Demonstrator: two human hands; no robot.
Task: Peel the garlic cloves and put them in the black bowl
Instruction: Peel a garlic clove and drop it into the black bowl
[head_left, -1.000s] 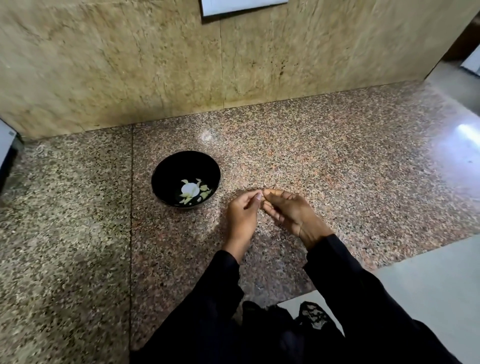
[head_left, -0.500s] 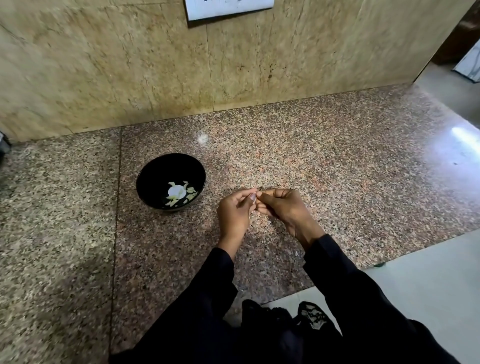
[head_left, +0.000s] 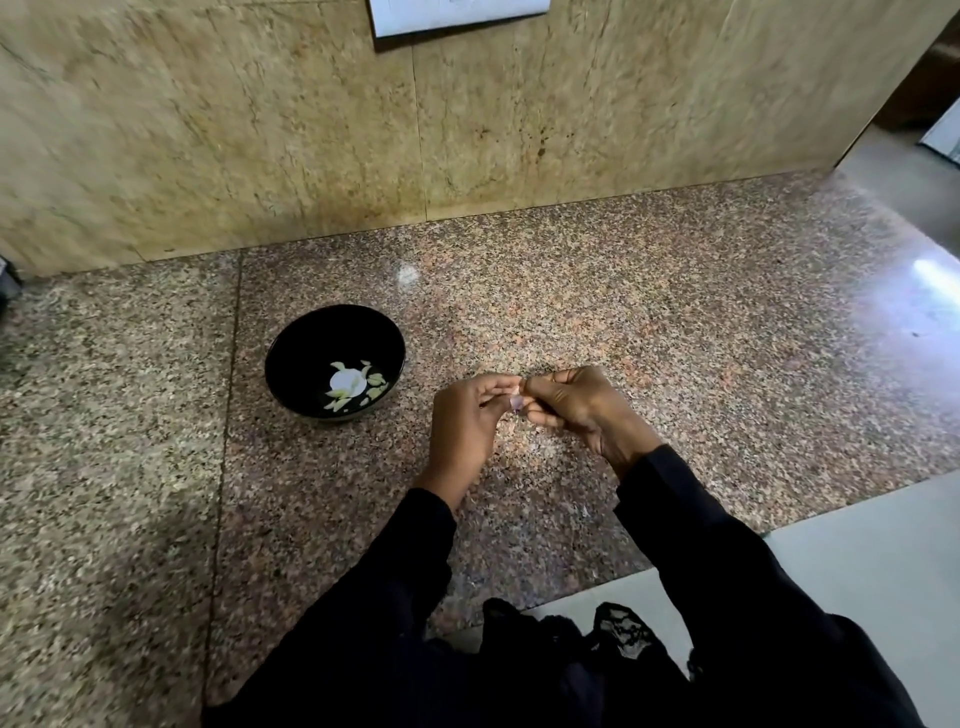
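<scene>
Two bare hands meet over a speckled granite counter (head_left: 675, 322) as a person in dark sleeves works on a garlic clove. At far left of the frame, a dark object (head_left: 6, 283) pokes in at the edge where counter meets the tan stone wall (head_left: 208, 130). Left of centre, the black bowl (head_left: 291, 340) sits on the counter, holding pale slivers and a rounder white piece (head_left: 344, 382), apparently cloves or skins, though which cannot be told at this size. Compared with a second ago, the bowl's contents look unchanged and the fingertips have drawn closer together, from just touching to an overlapping pinch; that suggests the peeling of this clove is under way and nothing new has gone into the bowl. Just right of the bowl, near centre frame, the left hand (head_left: 465, 415) has its fingers curled, its grip clamped thumb-to-finger on a small pale piece, the garlic clove (head_left: 516, 401), only a sliver of which shows. Touching it from the right, the right hand (head_left: 576, 402) also curls in, its grip pinched against the same clove or its skin; which of the two it has cannot be told. Both hands are held beside the bowl, not over it. At upper centre, a white panel (head_left: 457, 15) hangs on the wall; at lower right, pale floor (head_left: 857, 561) shows beyond the counter's edge.
</scene>
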